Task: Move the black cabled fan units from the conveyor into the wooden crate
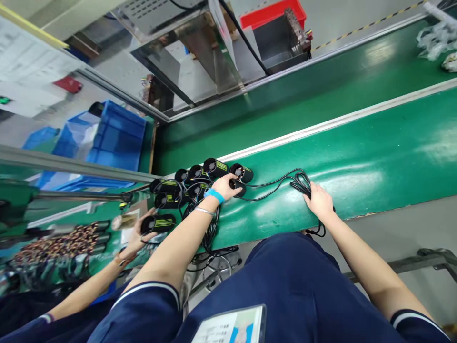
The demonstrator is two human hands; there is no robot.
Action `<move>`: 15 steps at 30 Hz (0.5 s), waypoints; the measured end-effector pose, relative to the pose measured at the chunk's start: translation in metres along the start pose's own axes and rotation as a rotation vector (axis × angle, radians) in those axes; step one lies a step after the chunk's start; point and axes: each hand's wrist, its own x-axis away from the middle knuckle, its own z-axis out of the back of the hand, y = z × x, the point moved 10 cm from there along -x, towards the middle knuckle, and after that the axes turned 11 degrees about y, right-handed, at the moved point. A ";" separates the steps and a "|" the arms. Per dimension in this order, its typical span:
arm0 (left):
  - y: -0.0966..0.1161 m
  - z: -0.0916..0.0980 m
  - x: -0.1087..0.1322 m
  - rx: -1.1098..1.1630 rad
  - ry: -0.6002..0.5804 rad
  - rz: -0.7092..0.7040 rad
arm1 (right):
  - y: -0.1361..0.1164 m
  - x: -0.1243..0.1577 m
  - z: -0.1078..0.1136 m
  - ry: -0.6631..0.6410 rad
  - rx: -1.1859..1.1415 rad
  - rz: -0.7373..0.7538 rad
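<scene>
My left hand (224, 187), with a blue band at the wrist, is closed on a black cylindrical housing (240, 188), thumb and forefinger on its near side. Two black strands of cable (262, 185) run right from about there to a looped bundle of black cable (302, 182). My right hand (319, 201) grips this bundle at the bench's front edge, and a loop hangs below the hand. Just behind my left hand lies another black housing (244, 172) with its open end showing wires. Several similar housings with yellow-green labels (216, 166) lie in rows to the left.
At left, a co-worker's hand (137, 233) holds a black housing (160, 224). More cables (211, 233) hang over the edge of the green bench (374, 162). A white rail (321, 126) runs behind. Blue bins (117, 138) and many copper-coloured parts (64, 243) are farther left.
</scene>
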 end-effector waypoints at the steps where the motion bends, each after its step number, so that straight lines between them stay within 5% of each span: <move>1: -0.001 0.001 0.000 -0.005 -0.004 0.027 | 0.000 -0.001 0.000 -0.019 -0.001 -0.003; 10: 0.012 0.019 0.005 0.002 -0.083 0.154 | 0.010 -0.004 0.003 -0.205 -0.335 -0.097; 15: 0.060 0.051 -0.008 -0.007 -0.093 0.026 | 0.025 -0.001 0.045 -0.085 -0.584 -0.129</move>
